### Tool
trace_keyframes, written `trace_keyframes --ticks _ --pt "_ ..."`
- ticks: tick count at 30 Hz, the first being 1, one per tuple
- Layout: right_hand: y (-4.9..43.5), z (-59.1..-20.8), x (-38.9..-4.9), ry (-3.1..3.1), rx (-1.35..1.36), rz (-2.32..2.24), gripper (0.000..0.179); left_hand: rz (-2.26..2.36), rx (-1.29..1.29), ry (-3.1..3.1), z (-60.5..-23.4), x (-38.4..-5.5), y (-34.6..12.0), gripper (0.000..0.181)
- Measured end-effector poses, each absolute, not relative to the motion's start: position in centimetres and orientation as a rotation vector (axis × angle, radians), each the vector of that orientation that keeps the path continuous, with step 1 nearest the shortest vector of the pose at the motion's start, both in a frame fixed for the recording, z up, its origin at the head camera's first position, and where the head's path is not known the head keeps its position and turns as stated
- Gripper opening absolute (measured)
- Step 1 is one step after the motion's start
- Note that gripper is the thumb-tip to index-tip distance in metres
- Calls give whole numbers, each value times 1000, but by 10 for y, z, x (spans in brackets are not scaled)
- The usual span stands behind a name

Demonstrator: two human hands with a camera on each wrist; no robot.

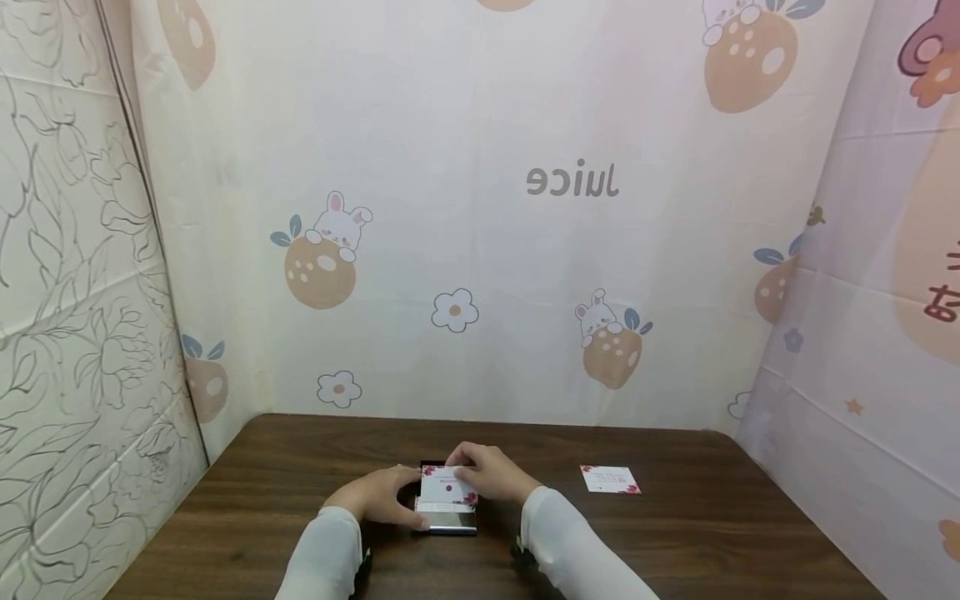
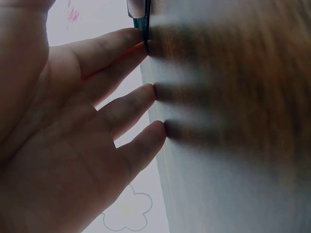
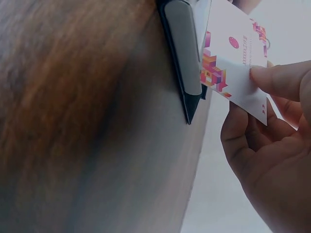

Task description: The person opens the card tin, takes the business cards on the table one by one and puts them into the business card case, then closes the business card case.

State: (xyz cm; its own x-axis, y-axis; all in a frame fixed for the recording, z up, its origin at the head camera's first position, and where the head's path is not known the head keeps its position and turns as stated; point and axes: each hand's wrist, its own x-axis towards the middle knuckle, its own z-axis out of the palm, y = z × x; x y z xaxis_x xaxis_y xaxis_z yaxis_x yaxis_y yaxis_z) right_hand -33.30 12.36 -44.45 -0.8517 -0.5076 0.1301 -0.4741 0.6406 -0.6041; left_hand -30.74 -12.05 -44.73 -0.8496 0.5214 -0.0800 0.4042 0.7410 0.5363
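Observation:
A business card case (image 1: 450, 523), silver with dark edges, lies open on the table between both hands. My left hand (image 1: 378, 495) steadies it from the left, thumb at the near corner and index finger by the far part. In the left wrist view its other fingertips reach the tabletop beside the dark edge of the case (image 2: 142, 26). My right hand (image 1: 497, 475) pinches a white business card (image 3: 235, 53) with pink and orange corner patterns between thumb and fingers. That card is tilted above the case (image 3: 183, 46), its lower edge close to the silver rim.
Another white card (image 1: 610, 479) with red floral corners lies flat on the dark wooden table (image 1: 712, 533), right of the hands. Printed curtains (image 1: 480, 250) stand behind the table and along both sides.

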Motion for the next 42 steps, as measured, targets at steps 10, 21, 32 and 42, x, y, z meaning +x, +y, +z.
trace_keyframes --ticks 10,21,32,42 --pt "119 -444 -331 2811 -855 -998 10 778 725 2719 -447 -306 -121 82" --pt "118 -444 -330 2800 -855 -984 8 781 716 2718 -446 -306 -120 82" --pt "119 -445 -324 2763 -861 -925 13 764 721 2727 -445 -305 -120 83" --pt "122 -445 -321 2679 -936 -831 10 758 736 2715 -446 -306 -121 82"
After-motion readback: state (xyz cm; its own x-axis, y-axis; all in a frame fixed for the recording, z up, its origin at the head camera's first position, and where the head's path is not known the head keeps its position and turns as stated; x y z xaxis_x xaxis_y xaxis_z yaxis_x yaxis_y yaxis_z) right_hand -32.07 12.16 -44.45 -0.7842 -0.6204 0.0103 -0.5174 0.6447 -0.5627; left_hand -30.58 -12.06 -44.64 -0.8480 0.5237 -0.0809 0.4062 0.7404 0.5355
